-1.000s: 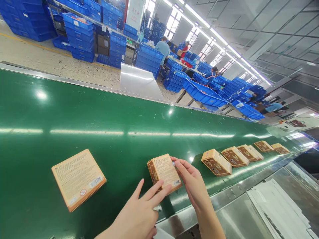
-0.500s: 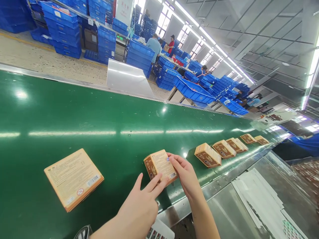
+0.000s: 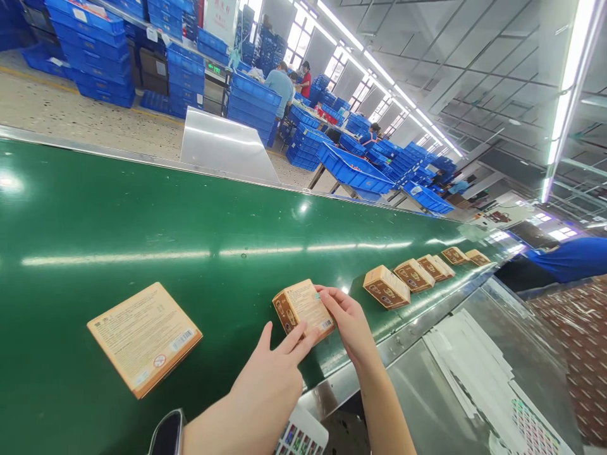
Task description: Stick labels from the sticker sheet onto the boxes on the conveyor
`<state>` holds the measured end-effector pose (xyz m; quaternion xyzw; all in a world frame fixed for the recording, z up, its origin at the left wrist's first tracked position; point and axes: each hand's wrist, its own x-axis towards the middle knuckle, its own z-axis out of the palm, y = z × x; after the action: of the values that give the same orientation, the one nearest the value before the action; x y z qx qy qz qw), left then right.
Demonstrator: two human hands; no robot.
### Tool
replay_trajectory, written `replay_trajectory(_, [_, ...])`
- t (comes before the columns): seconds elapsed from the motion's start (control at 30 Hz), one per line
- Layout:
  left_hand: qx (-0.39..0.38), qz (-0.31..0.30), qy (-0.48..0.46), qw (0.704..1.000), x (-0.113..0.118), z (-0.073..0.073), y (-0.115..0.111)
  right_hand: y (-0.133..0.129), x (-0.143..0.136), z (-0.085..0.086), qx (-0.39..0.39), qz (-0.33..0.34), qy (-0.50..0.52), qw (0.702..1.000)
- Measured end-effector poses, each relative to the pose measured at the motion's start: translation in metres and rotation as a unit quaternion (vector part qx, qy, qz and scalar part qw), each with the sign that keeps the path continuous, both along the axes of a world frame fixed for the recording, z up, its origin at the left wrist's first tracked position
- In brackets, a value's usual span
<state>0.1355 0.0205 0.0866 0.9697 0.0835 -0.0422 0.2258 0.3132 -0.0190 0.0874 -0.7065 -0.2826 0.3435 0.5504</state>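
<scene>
A small tan and brown carton (image 3: 296, 306) sits on the green conveyor belt (image 3: 156, 208) in front of me, its printed face turned up. My left hand (image 3: 272, 373) rests outstretched fingers on the carton's near edge, thumb spread apart. At the carton's right corner, my right hand (image 3: 351, 322) pinches, thumb on the face beside a small shiny sticker (image 3: 317, 296); its other fingers curl over the far edge. Below my left hand, a white sheet of small coloured stickers (image 3: 301, 436) is partly hidden. Another tan carton (image 3: 145, 335) lies flat to the left.
Several more cartons (image 3: 386, 287) line the belt to the right. White sheets (image 3: 469, 360) lie on the metal table (image 3: 422, 392). A person's blue sleeve (image 3: 569, 259) shows at far right. Blue crates (image 3: 95, 57) and other people (image 3: 279, 85) are beyond the belt.
The view has shifted slightly, so the background and the right-hand cartons appear further left. Both hands stay at the same carton; the sticker by my right thumb now glints green instead of blue.
</scene>
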Motion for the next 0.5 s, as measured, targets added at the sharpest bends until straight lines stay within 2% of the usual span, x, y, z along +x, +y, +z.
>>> replay_trajectory(0.3, [-0.006,-0.002,-0.004,1.0,0.018,-0.001,-0.001,-0.002,0.012,-0.005,0.003,-0.012,-0.048,0.999])
replay_trajectory(0.5, [-0.007,-0.015,0.011,1.0,0.035,0.005,0.003,0.001,0.023,-0.018,0.011,-0.064,-0.122,0.99])
